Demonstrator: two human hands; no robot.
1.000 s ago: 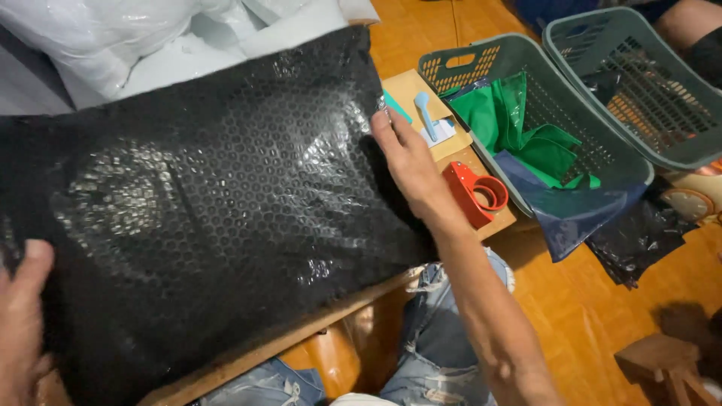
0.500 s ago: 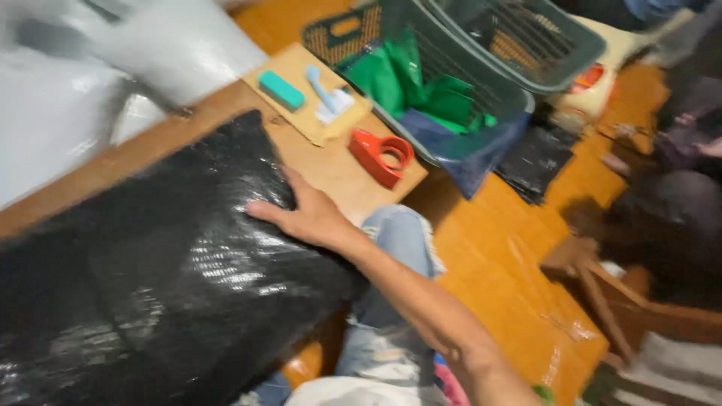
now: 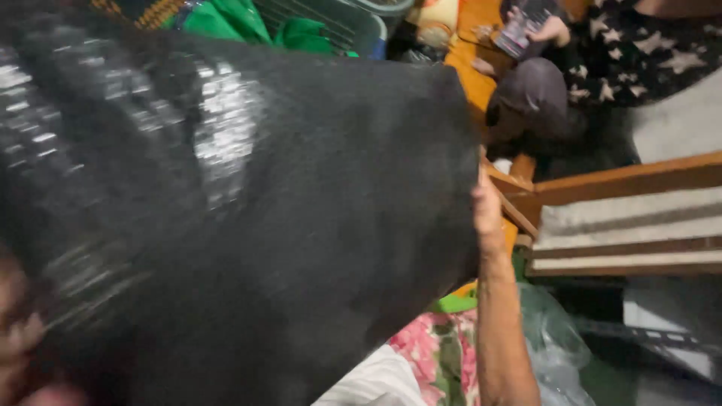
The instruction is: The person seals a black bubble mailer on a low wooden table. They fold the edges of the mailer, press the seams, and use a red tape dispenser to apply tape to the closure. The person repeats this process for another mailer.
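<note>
Overhead, green cloth (image 3: 226, 19) in basket (image 3: 353, 26); both hands' fingers clamp black bubble-wrap parcel (image 3: 263, 225).

Right hand (image 3: 487, 214) raised, forearm upright; left hand (image 3: 19, 338) blurred, low.

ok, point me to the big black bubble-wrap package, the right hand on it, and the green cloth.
black bubble-wrap package (image 3: 301, 218), head view, middle of its dark face.
right hand (image 3: 487, 214), head view, back of the hand at the package's right edge.
green cloth (image 3: 241, 19), head view, fold above the package's top edge.

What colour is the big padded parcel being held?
Black, with shiny bubble-wrap texture; parcel, head view.
</note>
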